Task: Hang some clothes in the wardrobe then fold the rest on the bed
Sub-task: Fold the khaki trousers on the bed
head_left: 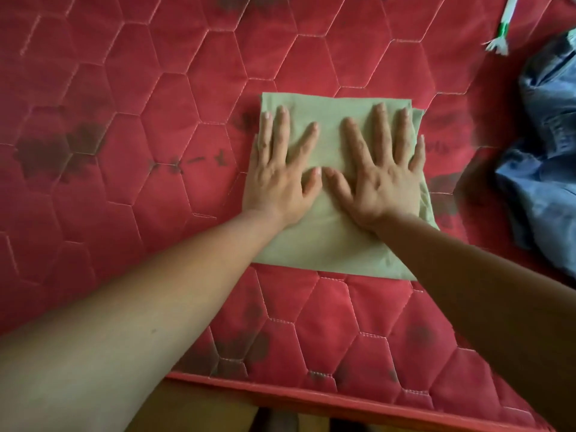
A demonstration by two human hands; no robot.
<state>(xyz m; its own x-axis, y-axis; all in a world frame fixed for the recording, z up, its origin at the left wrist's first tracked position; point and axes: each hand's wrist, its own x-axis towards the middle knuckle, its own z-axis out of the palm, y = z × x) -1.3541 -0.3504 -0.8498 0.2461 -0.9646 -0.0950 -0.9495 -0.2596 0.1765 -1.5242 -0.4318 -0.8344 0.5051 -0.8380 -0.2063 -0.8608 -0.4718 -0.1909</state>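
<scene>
Fold step: your left hand (279,179) and right hand (378,179), both flat and spread, press the folded green cloth (330,244). Next, probably the denim garment (545,157).

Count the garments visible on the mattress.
2. The folded green garment lies mid-frame under the flat left hand and right hand; the crumpled denim garment sits at the right edge, partly cropped. More may be out of frame.
</scene>
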